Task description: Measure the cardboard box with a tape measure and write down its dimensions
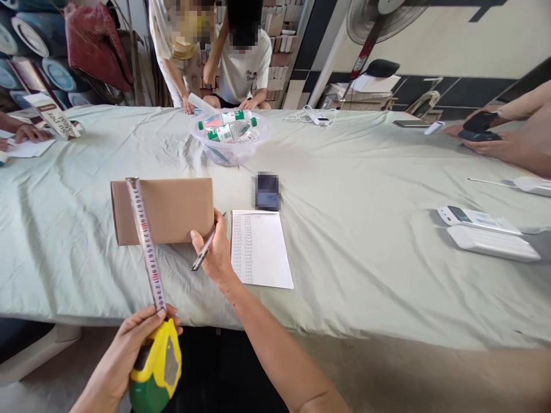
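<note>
A yellow and green tape measure (160, 367) is gripped in my left hand (124, 344), its blade pulled out away from me. The blade (148, 252) crosses a brown cardboard box (181, 209), and its metal end lies at the box's far edge. My right hand (216, 252) is at the near right corner of the box, thumb and fingers on it. A pen (202, 256) is tucked in that same hand. Just right of it lies a paper sheet (267, 252) with columns of small handwriting. Beyond the sheet is a dark phone (267, 193), its screen blurred.
A clear plastic basin (228, 150) with water bottles stands at the far side of the cloth-covered table (365, 201). White handheld devices (491, 235) lie at the right. Two people are across the table; other people's hands show at both sides. A fan (383, 17) stands behind.
</note>
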Demonstrator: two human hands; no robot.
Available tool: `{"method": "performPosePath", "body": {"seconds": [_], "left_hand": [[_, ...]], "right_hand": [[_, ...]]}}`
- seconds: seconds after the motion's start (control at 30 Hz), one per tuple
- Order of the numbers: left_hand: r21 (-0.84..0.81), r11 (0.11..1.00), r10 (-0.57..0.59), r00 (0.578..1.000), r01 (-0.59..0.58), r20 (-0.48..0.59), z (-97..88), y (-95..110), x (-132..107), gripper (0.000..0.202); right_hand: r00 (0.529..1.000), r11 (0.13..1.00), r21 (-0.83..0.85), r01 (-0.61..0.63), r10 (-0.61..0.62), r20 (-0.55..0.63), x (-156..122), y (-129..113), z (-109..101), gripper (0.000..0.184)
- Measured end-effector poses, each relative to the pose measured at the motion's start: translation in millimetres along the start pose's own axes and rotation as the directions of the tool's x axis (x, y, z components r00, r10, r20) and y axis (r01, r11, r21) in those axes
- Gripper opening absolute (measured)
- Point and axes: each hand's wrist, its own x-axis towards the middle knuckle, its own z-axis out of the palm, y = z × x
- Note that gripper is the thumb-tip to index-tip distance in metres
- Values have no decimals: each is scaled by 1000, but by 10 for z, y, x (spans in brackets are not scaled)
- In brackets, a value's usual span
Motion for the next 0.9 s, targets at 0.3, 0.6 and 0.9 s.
{"method": "performPosePath", "body": {"seconds": [0.3,0.6,0.9], "left_hand": [[155,979,113,988,-129,108,52,-162,-16,42],[317,914,239,968,-253,82,22,-252,43,38],[532,777,372,927,-337,43,120,44,163,34]], "right_hand": [[999,999,-14,38,-38,31,-237,75,22,78],[999,1000,12,-3,3,33,-163,-20,-17,69],[988,983,-103,-152,153,8,197,-209,-17,58]]}}
